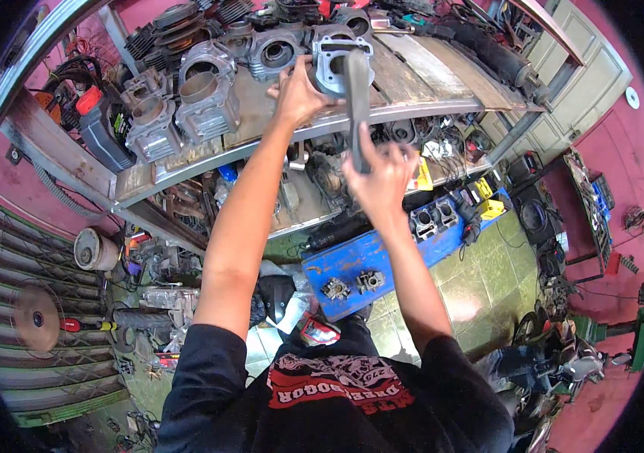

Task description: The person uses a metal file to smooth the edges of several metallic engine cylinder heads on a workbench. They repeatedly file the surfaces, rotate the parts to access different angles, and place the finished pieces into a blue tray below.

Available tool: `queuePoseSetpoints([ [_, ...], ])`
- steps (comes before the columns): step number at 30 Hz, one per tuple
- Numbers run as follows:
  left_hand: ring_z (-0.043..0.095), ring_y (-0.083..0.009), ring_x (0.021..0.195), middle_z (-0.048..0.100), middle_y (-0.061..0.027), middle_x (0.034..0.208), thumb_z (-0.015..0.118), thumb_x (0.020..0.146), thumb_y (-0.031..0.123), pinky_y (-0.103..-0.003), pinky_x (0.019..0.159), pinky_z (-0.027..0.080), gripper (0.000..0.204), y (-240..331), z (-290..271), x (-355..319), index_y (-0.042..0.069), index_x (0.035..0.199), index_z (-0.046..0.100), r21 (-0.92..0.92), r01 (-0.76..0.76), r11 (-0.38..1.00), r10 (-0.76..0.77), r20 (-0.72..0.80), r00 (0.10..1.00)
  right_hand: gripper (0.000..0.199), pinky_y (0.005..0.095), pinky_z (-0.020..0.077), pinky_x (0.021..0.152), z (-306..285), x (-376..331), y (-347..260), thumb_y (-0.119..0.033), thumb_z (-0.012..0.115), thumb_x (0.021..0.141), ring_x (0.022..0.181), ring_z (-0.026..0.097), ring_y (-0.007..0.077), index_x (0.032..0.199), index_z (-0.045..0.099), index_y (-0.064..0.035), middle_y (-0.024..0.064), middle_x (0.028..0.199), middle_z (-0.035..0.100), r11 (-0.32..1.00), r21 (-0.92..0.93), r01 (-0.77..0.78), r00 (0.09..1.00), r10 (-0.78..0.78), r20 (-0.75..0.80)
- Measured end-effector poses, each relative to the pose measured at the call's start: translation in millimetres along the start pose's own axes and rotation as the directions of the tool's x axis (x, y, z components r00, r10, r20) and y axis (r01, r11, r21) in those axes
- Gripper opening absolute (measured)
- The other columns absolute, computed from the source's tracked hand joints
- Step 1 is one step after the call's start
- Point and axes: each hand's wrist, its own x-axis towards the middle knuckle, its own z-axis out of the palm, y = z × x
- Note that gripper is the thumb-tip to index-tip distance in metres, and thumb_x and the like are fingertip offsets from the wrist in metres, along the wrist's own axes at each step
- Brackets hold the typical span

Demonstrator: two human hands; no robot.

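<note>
1. Black shirt with a red and white print [337,389] sits closest to the lens, and both bare forearms rise from it toward the wooden shelf [412,72].
2. Right hand [382,177] is wrapped shut around the lower end of a long dark bar [356,98], fingers curled over it, just below the shelf's front edge.
3. Left hand [299,94] lies on the shelf beside a grey engine cylinder [337,64], fingers closed against its left side and thumb spread; I cannot tell how firmly it grips the casting.
4. The bar stands nearly upright, its upper end resting across the cylinder's face near the shelf's front edge.
5. Further left on the shelf stand more finned cylinders [205,94], crowded close together, and a black and red box [99,128] sits at the shelf's left end.
6. Below the shelf, a blue tray [352,260] carries small metal parts, and the tiled floor [480,279] lies beneath it.
7. Risk, as I judge it: the cylinder is near the shelf's lip, so a push from the bar could tip it off onto the tray or floor.
8. The bar could also slip off the casting and strike the left hand's fingers, which lie right beside it.
9. A sideways knock might jostle the neighbouring cylinders along the shelf.
</note>
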Motion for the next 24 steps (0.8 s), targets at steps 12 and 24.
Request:
queuePoseSetpoints([
  [12,0.042,-0.0374,0.138,0.062,-0.0141,0.136,0.099,0.048,0.049,-0.064,0.113,0.026,0.117,5.9,-1.6,-2.4,0.009,0.141,0.042,-0.072,0.063,0.995,-0.063,-0.002,0.998,0.052,0.0492,0.0387,0.097,-1.3,30.1,18.4,-0.032,0.076,0.076,0.073,0.064,0.0256,0.123,0.074,-0.0102,0.0134,0.068,0.065,0.999,0.014,-0.044,0.998,0.045,-0.046],
  [24,0.043,-0.0352,0.136,0.066,-0.0125,0.13,0.097,0.044,0.054,-0.06,0.108,0.025,0.118,-3.6,5.7,-0.2,0.011,0.14,0.043,-0.016,-0.02,1.0,0.019,-0.076,0.997,0.057,0.0486,0.0362,0.104,-2.3,39.0,29.4,-0.032,0.076,0.077,0.088,0.068,0.0264,0.128,0.07,-0.0074,0.0166,0.089,0.074,0.996,0.034,-0.088,0.996,0.087,0.024],
])
